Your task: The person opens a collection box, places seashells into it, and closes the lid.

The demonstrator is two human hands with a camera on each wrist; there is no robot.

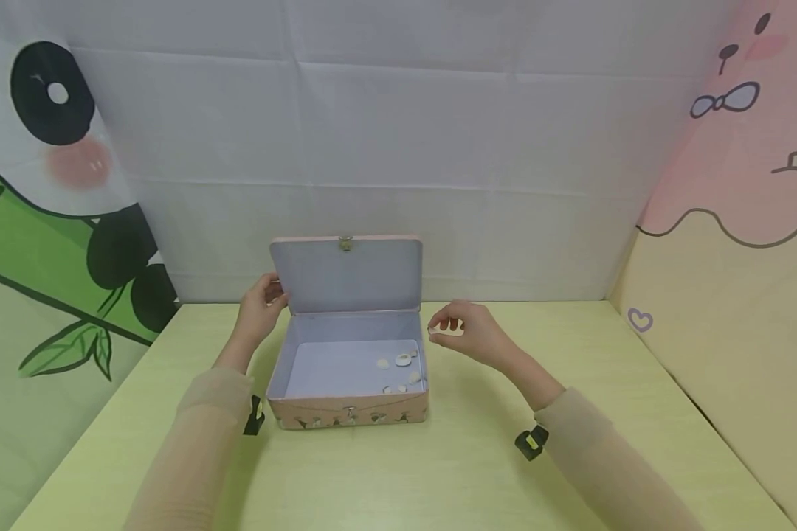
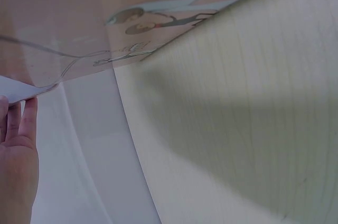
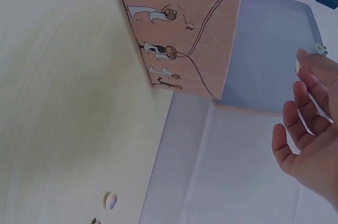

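Note:
A pink tin box (image 1: 347,411) with small printed figures stands on the table, its hinged lid (image 1: 355,276) raised. Inside the tray part, several small pale shells (image 1: 403,360) lie toward the right side. My left hand (image 1: 259,316) holds the left edge of the lid, fingers behind it and thumb in front. Just right of the box, my right hand (image 1: 473,333) is raised and pinches a small pale shell (image 3: 298,67) between thumb and index finger; most of that shell is hidden. Its other fingers are loosely bent.
The pale wooden table (image 1: 385,472) runs back to a white cloth wall (image 1: 398,147). Two small shells, one of them pale (image 3: 110,201), lie on the table in the right wrist view. Printed cloth panels with cartoon figures close off both sides.

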